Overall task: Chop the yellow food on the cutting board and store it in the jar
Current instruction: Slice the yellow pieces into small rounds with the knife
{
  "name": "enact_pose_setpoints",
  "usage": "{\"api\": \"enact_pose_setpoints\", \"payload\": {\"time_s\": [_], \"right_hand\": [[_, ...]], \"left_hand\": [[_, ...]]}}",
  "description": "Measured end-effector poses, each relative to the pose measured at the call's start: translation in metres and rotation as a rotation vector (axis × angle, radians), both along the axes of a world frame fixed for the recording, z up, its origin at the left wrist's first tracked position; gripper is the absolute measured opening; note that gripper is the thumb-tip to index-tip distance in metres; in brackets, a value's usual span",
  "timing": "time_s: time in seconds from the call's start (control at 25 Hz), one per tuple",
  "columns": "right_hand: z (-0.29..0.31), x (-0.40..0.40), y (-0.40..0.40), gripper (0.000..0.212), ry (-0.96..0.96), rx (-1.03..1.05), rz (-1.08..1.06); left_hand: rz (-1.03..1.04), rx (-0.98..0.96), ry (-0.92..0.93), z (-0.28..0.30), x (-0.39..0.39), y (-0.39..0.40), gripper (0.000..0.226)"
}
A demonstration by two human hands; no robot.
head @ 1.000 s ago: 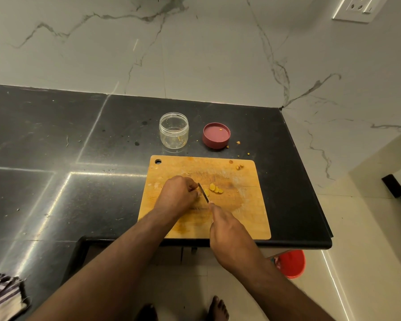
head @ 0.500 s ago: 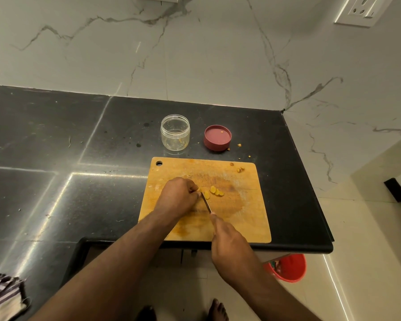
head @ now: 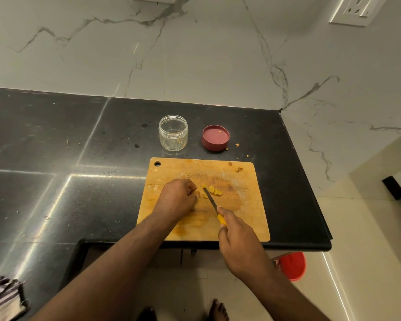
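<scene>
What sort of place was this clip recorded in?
Most likely a home kitchen: a black stone countertop against a marble-look wall with a power socket, and a wooden cutting board in use.

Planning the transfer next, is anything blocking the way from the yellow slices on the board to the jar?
Nothing visible does. The jar stands open just behind the cutting board, its red lid off to its right; bare board lies between it and the yellow slices.

Knife [head: 210,199] beside yellow slices [head: 214,191], seemingly touching
</scene>
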State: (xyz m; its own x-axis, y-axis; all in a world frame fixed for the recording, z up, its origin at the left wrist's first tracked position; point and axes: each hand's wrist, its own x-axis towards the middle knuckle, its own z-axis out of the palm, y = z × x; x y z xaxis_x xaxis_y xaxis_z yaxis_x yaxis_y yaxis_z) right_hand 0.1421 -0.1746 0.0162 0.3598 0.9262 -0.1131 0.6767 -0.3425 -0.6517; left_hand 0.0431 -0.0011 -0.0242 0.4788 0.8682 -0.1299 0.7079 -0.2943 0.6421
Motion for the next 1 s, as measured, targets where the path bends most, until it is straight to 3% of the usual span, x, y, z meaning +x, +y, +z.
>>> {"api": "enact_pose_setpoints", "payload": {"time_s": [0.36,1.0], "right_hand": [[0.003,0.009,0.006,0.042,0.085,0.059,-0.027],[-0.014,-0.008,0.018,0.050,-0.135,-0.058,0.110]], "left_hand": [[-0.019,-0.011,0.015,0.000,0.001,0.002,0.027],[0.009,-0.011,0.015,0.000,0.003,0.003,0.027]]}}
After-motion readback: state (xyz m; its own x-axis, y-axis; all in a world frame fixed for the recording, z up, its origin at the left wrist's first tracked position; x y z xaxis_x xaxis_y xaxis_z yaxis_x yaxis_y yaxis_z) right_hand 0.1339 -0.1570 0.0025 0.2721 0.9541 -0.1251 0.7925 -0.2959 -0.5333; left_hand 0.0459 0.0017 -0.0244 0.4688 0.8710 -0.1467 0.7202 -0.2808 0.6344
